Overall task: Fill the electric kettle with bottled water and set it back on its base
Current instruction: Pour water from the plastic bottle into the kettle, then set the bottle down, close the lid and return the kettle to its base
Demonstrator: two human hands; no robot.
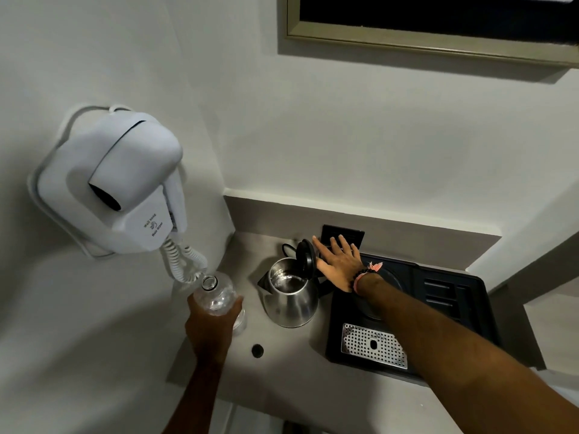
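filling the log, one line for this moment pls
left hand: holds bottle, uncapped | right hand: open by lid | kettle: open, off base

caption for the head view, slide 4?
Left hand grips uncapped water bottle beside open kettle; right hand, fingers spread, at its raised lid.

A white plastic wall-mounted hair dryer [109, 186] with a coiled cord [183, 263] hangs left of the grey counter [282, 364]; a perforated metal drip grille [374, 346] lies at the black tray's front.
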